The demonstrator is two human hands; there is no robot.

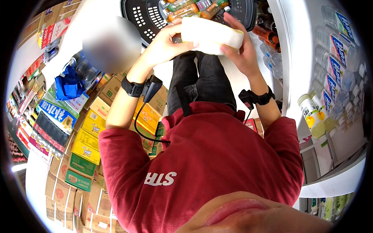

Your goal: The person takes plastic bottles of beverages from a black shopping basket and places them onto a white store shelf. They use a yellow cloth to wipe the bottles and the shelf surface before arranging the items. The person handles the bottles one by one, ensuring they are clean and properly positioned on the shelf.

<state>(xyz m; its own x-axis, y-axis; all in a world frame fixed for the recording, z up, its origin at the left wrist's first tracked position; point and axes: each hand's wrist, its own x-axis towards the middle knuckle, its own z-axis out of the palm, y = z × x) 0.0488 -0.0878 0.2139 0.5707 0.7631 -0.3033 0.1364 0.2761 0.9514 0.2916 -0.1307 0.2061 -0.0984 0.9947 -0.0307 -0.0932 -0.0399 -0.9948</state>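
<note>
A folded white cloth (209, 35) with thin yellow edging is held between my two hands. My left hand (170, 43) grips its left end, thumb on the near face. Something clear and shiny shows just under that hand, too hidden to name. My right hand (243, 54) holds the cloth's right end, thumb in front and fingers raised behind. Beyond the cloth, a black plastic basket (137, 21) holds several bottles (183, 12) of orange and green drink lying on their sides.
Stacked cardboard cartons (59, 190) and yellow boxes (87, 145) are on the left, with a blue bag (69, 84) above them. On the right, a white shelf unit (287, 52) bears several clear drink bottles (333, 56) and two pale yellow bottles (313, 116).
</note>
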